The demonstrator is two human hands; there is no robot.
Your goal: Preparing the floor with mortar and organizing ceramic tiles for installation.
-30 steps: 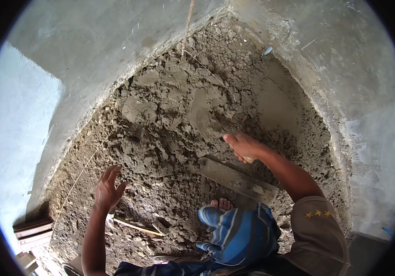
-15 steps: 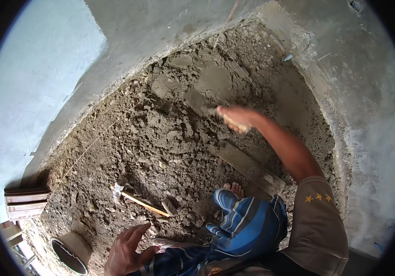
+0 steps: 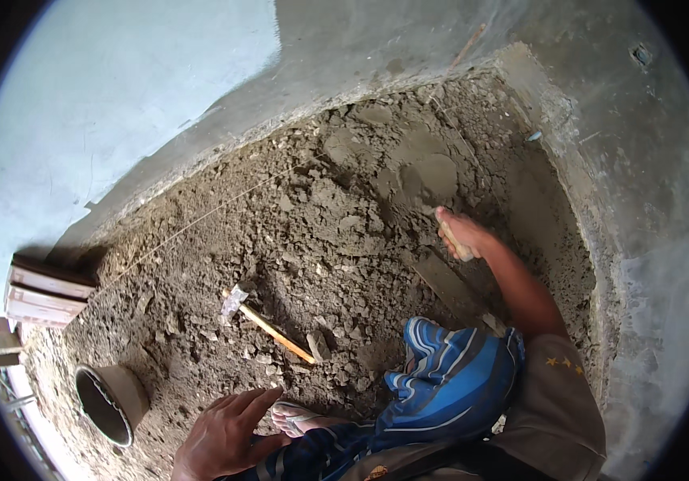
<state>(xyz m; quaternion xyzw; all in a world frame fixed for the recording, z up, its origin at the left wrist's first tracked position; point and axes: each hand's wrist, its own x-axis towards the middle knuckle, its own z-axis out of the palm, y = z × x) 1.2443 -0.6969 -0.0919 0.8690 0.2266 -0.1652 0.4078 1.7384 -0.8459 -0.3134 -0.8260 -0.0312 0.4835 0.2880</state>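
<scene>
My right hand point(image 3: 466, 235) is closed around the pale handle of a trowel point(image 3: 458, 246). The blade is hard to tell from the wet grey mortar point(image 3: 437, 172) it lies against beyond my fingers. Low in the view, my left hand point(image 3: 228, 433) is empty, fingers stretched out, beside my blue patterned cloth. A hammer point(image 3: 276, 334) with a yellowish wooden handle lies on the rubble ahead of it, its handle end beside a stone point(image 3: 319, 345). Near my right forearm, a flat grey board point(image 3: 447, 284) rests on the ground, partly hidden by the cloth.
Rough rubble point(image 3: 224, 232) covers the floor between two grey walls that meet at the far right. A taut string point(image 3: 216, 210) crosses it. At the left are a bucket point(image 3: 137, 393) tipped on its side and stacked tiles or boxes point(image 3: 44, 298). My bare foot point(image 3: 300, 418) is on the ground.
The view has turned, moving the scene rightward. My right hand has drawn slightly nearer with the trowel, whose blade now shows less distinctly against the mortar. My left hand stays open and low.
</scene>
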